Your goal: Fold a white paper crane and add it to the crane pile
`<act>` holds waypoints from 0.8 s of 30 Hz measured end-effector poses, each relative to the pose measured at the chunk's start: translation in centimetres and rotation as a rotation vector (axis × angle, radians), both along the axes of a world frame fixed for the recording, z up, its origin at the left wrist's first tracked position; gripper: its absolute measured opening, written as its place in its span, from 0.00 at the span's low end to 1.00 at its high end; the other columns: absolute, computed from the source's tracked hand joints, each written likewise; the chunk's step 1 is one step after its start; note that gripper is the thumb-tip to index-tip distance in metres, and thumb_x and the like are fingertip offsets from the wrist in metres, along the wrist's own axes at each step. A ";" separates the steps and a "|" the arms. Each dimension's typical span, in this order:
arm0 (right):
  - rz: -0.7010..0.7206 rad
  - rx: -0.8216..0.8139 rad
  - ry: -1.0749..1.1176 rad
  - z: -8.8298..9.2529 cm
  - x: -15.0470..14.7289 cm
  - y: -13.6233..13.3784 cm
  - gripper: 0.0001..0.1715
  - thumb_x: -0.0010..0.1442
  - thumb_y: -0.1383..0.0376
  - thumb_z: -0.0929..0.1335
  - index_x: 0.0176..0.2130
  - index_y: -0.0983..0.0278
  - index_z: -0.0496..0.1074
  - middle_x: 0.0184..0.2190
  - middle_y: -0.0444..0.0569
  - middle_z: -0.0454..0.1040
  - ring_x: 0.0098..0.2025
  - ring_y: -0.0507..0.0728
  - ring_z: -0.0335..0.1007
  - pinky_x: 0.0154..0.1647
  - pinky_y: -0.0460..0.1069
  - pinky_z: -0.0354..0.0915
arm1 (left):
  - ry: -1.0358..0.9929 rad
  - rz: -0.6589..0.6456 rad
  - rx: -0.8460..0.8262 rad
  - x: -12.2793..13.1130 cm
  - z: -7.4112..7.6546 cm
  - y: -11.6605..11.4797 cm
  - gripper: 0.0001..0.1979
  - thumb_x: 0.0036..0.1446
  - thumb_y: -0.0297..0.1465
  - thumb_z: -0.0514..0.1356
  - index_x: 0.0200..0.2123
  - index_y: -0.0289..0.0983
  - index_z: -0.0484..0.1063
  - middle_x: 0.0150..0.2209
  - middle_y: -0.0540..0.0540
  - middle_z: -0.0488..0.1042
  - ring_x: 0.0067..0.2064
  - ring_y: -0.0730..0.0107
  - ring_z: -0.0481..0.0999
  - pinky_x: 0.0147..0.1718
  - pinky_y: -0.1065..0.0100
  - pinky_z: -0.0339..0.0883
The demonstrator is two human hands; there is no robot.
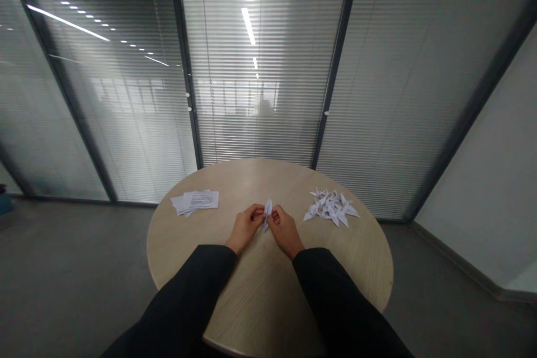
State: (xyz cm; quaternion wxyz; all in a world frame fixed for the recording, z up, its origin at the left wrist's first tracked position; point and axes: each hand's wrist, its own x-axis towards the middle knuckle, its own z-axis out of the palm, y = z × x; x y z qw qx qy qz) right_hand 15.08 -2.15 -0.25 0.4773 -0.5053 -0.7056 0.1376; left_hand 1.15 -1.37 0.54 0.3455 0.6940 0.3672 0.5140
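Between my two hands, over the middle of the round table (260, 179), stands a small folded piece of white paper (268, 208), narrow and pointed at its top and bottom. My left hand (248, 225) is closed, pinching its left side with thumb and fingertips. From the right, my right hand (285, 229) grips the other side, also in a pinch, its fingers curled. The fingers cover part of the folds. Off to the right lies a pile of folded paper cranes (332, 208), white with pointed tips. A loose stack of printed paper sheets (201, 199) rests on the left.
Behind the table's far edge rises a glass partition with blinds (260, 134) and dark frame posts. A pale wall (482, 179) stands at the right, and grey floor (75, 268) surrounds the table.
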 end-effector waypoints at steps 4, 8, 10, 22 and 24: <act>0.012 -0.001 0.001 0.2 -0.1 -0.2 0.04 0.56 0.63 0.62 0.31 0.61 0.64 0.24 0.43 0.70 0.27 0.53 0.66 0.29 0.46 0.60 | 0.016 -0.015 0.014 0.1 0.1 -0.2 0.10 0.52 0.29 0.57 0.39 0.35 0.71 0.37 0.43 0.78 0.38 0.68 0.77 0.40 0.67 0.68; 0.059 -0.007 0.032 0.5 -0.1 -0.4 0.06 0.57 0.61 0.62 0.32 0.61 0.65 0.26 0.44 0.71 0.28 0.53 0.67 0.31 0.47 0.61 | 0.044 0.008 0.000 0.0 0.2 -0.3 0.09 0.53 0.29 0.56 0.39 0.36 0.70 0.35 0.44 0.77 0.34 0.69 0.76 0.35 0.69 0.68; 0.099 -0.021 0.070 0.6 -0.1 -0.5 0.08 0.58 0.60 0.62 0.33 0.61 0.66 0.27 0.45 0.72 0.29 0.54 0.68 0.32 0.47 0.62 | 0.035 0.031 -0.004 0.0 0.0 -0.2 0.08 0.53 0.31 0.56 0.38 0.36 0.68 0.34 0.45 0.77 0.33 0.70 0.76 0.33 0.69 0.68; 0.288 -0.159 0.376 -0.3 0.2 0.3 0.10 0.56 0.57 0.64 0.32 0.61 0.67 0.27 0.44 0.72 0.30 0.54 0.70 0.31 0.48 0.66 | -0.013 0.046 -0.031 0.0 -0.3 0.2 0.07 0.55 0.34 0.56 0.34 0.37 0.61 0.26 0.52 0.72 0.28 0.73 0.73 0.29 0.72 0.64; 0.253 -0.160 0.386 -0.2 0.2 0.3 0.09 0.54 0.58 0.65 0.30 0.61 0.67 0.25 0.43 0.72 0.28 0.54 0.70 0.30 0.48 0.65 | -0.014 0.026 -0.038 0.1 -0.4 0.2 0.08 0.55 0.35 0.56 0.34 0.37 0.61 0.27 0.51 0.71 0.29 0.74 0.73 0.30 0.71 0.65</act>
